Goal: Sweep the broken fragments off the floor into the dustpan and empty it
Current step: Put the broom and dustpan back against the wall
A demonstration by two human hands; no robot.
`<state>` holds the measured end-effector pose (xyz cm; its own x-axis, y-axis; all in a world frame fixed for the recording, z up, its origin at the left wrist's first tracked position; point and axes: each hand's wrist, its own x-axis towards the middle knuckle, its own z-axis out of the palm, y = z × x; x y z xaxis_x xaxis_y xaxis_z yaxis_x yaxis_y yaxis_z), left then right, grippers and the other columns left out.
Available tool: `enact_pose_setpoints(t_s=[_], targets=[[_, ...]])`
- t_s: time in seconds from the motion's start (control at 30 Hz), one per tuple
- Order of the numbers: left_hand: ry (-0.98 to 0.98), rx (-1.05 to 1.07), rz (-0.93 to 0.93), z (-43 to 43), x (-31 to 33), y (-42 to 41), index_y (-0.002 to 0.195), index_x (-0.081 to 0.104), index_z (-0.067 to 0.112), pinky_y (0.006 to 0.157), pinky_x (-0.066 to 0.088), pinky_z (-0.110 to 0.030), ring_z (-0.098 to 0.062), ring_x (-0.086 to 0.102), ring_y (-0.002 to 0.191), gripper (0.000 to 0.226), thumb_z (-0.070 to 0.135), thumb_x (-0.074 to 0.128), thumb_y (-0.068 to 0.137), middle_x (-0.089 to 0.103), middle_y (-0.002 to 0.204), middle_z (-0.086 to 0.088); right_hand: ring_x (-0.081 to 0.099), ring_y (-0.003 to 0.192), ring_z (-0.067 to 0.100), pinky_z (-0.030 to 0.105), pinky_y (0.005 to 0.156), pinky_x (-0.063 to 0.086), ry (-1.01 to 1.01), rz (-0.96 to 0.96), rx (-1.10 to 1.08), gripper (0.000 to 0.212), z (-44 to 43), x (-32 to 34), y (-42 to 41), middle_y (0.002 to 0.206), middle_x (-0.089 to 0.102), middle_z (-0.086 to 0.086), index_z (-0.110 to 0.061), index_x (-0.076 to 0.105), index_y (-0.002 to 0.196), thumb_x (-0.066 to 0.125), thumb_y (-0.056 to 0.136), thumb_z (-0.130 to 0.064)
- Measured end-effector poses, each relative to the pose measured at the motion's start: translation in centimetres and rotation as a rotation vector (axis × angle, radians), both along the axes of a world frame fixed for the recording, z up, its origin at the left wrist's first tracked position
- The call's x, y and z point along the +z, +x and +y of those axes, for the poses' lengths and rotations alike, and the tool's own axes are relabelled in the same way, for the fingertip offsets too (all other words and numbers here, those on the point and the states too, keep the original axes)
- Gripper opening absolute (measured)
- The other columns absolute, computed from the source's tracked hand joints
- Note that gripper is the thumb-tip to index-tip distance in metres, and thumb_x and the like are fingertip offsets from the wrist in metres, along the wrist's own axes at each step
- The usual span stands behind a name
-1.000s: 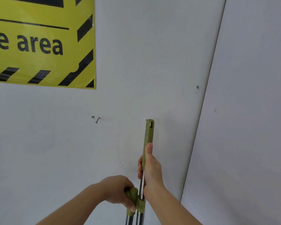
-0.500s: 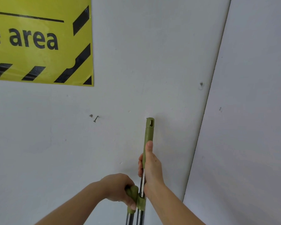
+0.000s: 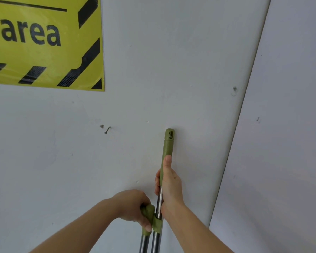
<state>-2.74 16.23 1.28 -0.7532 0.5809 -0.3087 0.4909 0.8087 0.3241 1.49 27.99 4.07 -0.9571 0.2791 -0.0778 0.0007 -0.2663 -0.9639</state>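
Two upright metal poles with olive-green grips stand side by side against a pale wall. My right hand [image 3: 169, 183] is closed around the taller broom handle [image 3: 168, 143], thumb pointing up along its green grip; the hanging hole at its tip sits over a small hook on the wall. My left hand [image 3: 132, 205] grasps the shorter dustpan handle [image 3: 147, 213] at its green top, clipped to the broom pole. The broom head, the dustpan and the floor are out of view below.
A yellow and black sign [image 3: 44, 42] reading "area" hangs at the upper left. A small nail [image 3: 107, 130] sticks out of the wall left of the handle tip. A wall corner [image 3: 239, 125] runs down on the right.
The view has drifted slightly, so the sign sits further left and the corner further right. Both hands keep the same grips on the handles.
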Motion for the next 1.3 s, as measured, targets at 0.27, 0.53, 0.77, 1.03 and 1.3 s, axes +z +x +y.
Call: enact_pose_setpoints(t_s=[0.27, 0.53, 0.77, 1.03, 1.3], targets=[[-0.049, 0.031, 0.123, -0.7, -0.4, 0.0, 0.081, 0.06, 0.017, 0.062, 0.038, -0.031, -0.013, 0.048, 0.066, 0.046, 0.055, 0.077, 0.064, 0.051, 0.068, 0.01, 0.036, 0.046, 0.012, 0.026, 0.048, 0.033, -0.03, 0.005, 0.039, 0.065, -0.1, -0.3, -0.3, 0.053, 0.043, -0.002, -0.017, 0.048, 0.064, 0.045, 0.059, -0.081], [-0.086, 0.024, 0.172, -0.2, -0.1, 0.9, 0.078, 0.057, 0.021, 0.057, 0.036, -0.028, -0.014, 0.048, 0.07, 0.038, 0.052, 0.074, 0.069, 0.049, 0.07, 0.01, 0.042, 0.048, 0.012, 0.027, 0.053, 0.037, -0.013, -0.009, 0.052, 0.062, 0.3, -0.3, -0.3, 0.051, 0.048, -0.004, -0.016, 0.052, 0.067, 0.043, 0.077, -0.076], [-0.078, 0.044, 0.195, -0.4, -0.3, 1.0, 0.08, 0.054, 0.024, 0.059, 0.036, -0.029, -0.015, 0.051, 0.079, 0.04, 0.054, 0.075, 0.066, 0.051, 0.077, 0.01, 0.05, 0.061, 0.016, 0.031, 0.07, 0.041, 0.063, -0.004, 0.014, 0.063, 0.5, -0.5, -0.5, 0.055, 0.054, -0.001, -0.014, 0.059, 0.076, 0.041, 0.082, -0.073], [-0.065, 0.043, 0.209, -0.3, -0.4, 0.8, 0.081, 0.053, 0.022, 0.062, 0.037, -0.03, -0.015, 0.049, 0.078, 0.042, 0.054, 0.076, 0.067, 0.049, 0.075, 0.01, 0.054, 0.064, 0.015, 0.028, 0.066, 0.044, 0.059, 0.024, 0.009, 0.058, 0.5, -0.2, -0.3, 0.063, 0.056, 0.0, -0.013, 0.06, 0.082, 0.041, 0.087, -0.067], [-0.024, 0.076, 0.183, -0.3, 0.1, 0.7, 0.105, 0.059, 0.026, 0.071, 0.044, -0.029, -0.016, 0.053, 0.091, 0.051, 0.057, 0.075, 0.068, 0.057, 0.096, 0.008, 0.057, 0.067, 0.017, 0.03, 0.071, 0.046, 0.119, 0.03, -0.011, 0.058, 0.5, 0.0, -0.3, 0.066, 0.058, 0.002, -0.012, 0.06, 0.083, 0.038, 0.09, -0.065]])
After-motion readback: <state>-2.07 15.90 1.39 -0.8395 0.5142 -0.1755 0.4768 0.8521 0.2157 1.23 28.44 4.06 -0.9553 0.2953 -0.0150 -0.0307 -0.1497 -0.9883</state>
